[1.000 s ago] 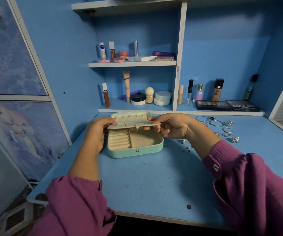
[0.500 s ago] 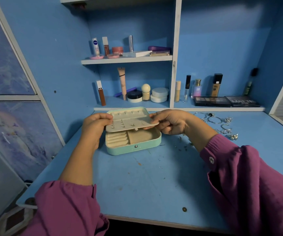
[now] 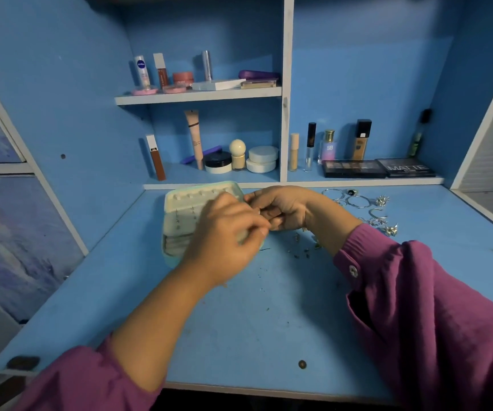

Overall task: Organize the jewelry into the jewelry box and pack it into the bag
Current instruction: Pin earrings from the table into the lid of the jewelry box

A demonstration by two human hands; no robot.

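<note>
Mint jewelry box (image 3: 177, 221) open on blue desk (image 3: 239, 321) below shelves. Left hand (image 3: 227, 235) and right hand (image 3: 283, 207), fingers curled, meet over it; contents unclear. Silver jewelry (image 3: 366, 209) beside box, unpacked, within reach.

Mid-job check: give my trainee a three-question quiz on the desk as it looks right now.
1. True or false: the mint-green jewelry box lies open on the blue desk.
2. The loose silver rings and earrings lie on which side of the box? A) left B) right C) on the shelf
3. Which hand crosses in front of the box: the left hand or the right hand?

Key: 1 true; 2 B; 3 left.
</note>
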